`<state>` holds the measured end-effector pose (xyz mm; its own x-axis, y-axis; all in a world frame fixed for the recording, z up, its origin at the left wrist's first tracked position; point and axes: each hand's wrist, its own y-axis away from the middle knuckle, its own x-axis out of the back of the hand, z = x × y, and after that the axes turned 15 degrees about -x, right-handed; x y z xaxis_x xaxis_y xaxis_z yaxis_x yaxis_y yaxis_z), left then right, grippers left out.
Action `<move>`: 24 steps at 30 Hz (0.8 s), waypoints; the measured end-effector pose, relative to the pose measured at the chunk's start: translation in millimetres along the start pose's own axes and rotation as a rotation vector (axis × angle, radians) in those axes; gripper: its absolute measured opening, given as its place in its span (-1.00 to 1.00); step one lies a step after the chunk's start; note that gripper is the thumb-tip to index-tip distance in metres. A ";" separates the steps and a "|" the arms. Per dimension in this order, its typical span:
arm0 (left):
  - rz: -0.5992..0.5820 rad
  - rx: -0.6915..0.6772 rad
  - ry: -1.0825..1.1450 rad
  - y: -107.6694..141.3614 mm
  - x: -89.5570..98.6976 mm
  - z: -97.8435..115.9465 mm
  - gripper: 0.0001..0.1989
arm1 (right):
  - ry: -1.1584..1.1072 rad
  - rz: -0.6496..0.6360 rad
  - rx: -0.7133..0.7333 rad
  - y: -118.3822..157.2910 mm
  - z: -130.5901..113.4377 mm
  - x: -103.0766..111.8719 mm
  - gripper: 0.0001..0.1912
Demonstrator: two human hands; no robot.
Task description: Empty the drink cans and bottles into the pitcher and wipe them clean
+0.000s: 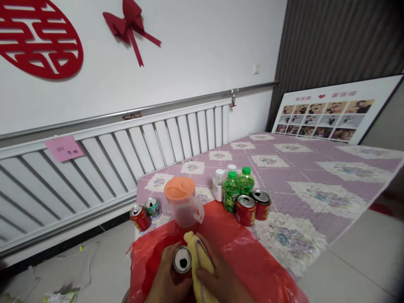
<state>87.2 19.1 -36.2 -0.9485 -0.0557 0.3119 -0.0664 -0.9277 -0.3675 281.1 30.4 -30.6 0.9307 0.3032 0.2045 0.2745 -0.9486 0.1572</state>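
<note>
My left hand (167,275) is wrapped round an opened drink can (182,257), its top facing up towards me. In my right hand (214,271) is a yellow cloth (202,263) with a pale purple edge, pressed against the can's right side. Both hands are over a red plastic sheet (230,244) at the near end of the table. Just beyond them stands a clear plastic pitcher (183,208) with an orange lid (179,188). Most of the can's body is hidden by my fingers and the cloth.
Left of the pitcher stand a red can (140,218) and a green-and-white can (153,208). To its right are two red cans (245,210), green bottles (231,193) and white-capped bottles (218,185). A flowered cloth (271,176) covers the table; a radiator (132,151) lines the wall.
</note>
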 end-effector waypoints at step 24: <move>-0.034 0.056 0.010 -0.5 5.1 14.9 -0.33 | 0.132 0.152 0.080 -5.2 -1.5 -11.3 -0.38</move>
<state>87.0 13.7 -21.4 -0.9490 -0.0208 0.3147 -0.0812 -0.9480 -0.3076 268.9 32.0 -32.3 0.9245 0.1602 0.3458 0.1563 -0.9869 0.0391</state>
